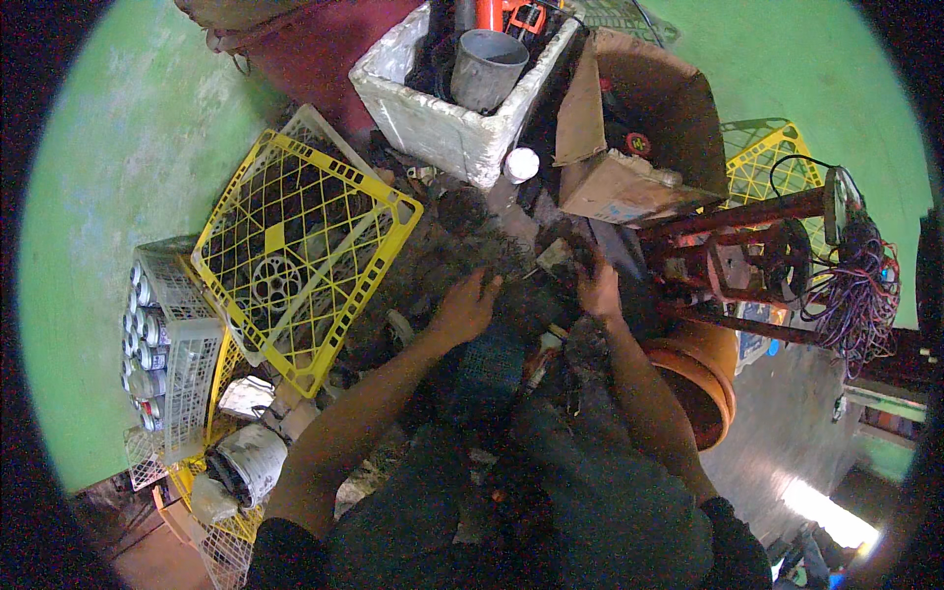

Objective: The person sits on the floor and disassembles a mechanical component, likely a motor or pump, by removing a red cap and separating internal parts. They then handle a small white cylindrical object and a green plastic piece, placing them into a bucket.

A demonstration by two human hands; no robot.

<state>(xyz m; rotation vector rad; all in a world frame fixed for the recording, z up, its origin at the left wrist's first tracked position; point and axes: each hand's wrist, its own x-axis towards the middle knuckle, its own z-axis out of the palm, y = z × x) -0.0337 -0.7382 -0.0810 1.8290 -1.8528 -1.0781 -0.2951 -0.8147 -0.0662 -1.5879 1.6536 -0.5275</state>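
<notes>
The white foam box (423, 126) is the landmark here. It stands upright, seemingly so the grey cup (488, 77) and the orange tool (528, 18) inside stay gathered. Just right of it, the cardboard box (612, 189) gapes upward with its flaps spread, probably to leave its contents within reach. Left of and below the foam box, the yellow crate (356, 297) sits tilted; it perhaps leans on the heap beneath, though its support is hidden. A white round container (521, 165) is just beside the foam box's lower right corner.

Below the foam box, over dark clutter, both forearms reach up from the lower edge and slant inward, leaving a gap between the hands. The left hand (466, 307) lies palm down, its fingers loosely bent; whether they grip anything, I cannot tell. The right hand (598, 289), held higher, curls its fingers beside a small pale piece (557, 258), which lies below and right of the foam box. Shadow hides whether those fingers touch it or pinch something dark.
</notes>
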